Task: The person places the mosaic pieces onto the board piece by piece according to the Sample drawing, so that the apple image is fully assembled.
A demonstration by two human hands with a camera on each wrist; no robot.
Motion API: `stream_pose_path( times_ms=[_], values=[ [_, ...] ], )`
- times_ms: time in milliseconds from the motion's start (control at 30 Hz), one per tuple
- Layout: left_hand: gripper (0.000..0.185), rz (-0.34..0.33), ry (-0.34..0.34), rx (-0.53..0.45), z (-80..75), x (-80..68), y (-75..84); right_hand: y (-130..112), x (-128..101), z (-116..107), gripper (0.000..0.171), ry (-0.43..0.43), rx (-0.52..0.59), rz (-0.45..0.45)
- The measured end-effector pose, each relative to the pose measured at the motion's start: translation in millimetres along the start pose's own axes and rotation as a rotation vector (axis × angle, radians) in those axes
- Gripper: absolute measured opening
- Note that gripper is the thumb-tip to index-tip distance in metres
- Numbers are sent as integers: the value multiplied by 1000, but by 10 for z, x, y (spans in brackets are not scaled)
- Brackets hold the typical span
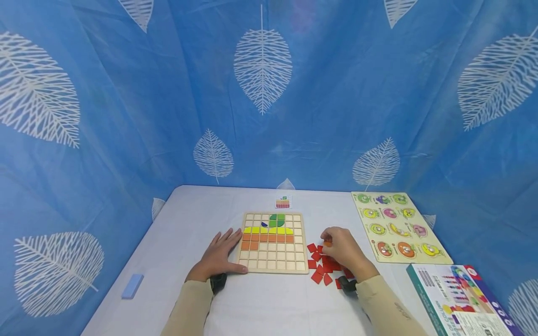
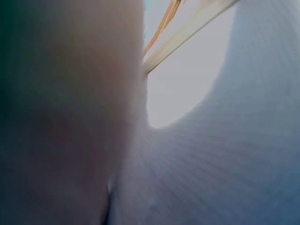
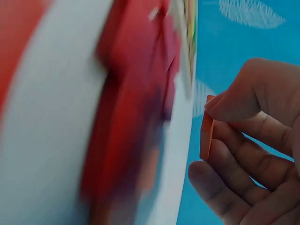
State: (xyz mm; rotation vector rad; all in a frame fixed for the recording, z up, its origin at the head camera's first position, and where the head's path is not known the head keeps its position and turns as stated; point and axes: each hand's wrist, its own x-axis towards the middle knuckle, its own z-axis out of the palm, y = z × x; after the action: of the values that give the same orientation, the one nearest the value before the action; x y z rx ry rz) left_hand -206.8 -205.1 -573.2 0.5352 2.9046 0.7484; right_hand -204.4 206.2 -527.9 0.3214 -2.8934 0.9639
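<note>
A wooden grid board (image 1: 273, 242) lies on the white table (image 1: 260, 308), with green, yellow and orange tiles filling its upper rows. My left hand (image 1: 220, 254) rests flat beside the board's left edge, fingers straight, thumb along its bottom corner. In the left wrist view only blurred skin and the board's edge (image 2: 187, 35) show. My right hand (image 1: 342, 249) hovers over a pile of red tiles (image 1: 321, 268) right of the board. It pinches a small orange tile (image 3: 206, 133) between thumb and fingers; the orange tile (image 1: 327, 243) also shows at the fingertips.
A small pattern card (image 1: 283, 202) lies behind the board. A yellow fruit peg puzzle (image 1: 397, 226) sits at the right, a colourful box (image 1: 458, 298) at the near right corner, and a blue block (image 1: 132, 285) near the left edge. Blue leaf-print cloth surrounds the table.
</note>
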Motion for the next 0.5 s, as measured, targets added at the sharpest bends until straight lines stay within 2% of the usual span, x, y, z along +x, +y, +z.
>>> stream_pose_path(
  times_ms=[233, 500],
  values=[
    [130, 2, 5, 1, -6, -1, 0, -388, 181, 212, 21, -34, -2, -84],
    [130, -2, 3, 0, -15, -3, 14, -743, 349, 513, 21, -112, 18, -180]
  ],
)
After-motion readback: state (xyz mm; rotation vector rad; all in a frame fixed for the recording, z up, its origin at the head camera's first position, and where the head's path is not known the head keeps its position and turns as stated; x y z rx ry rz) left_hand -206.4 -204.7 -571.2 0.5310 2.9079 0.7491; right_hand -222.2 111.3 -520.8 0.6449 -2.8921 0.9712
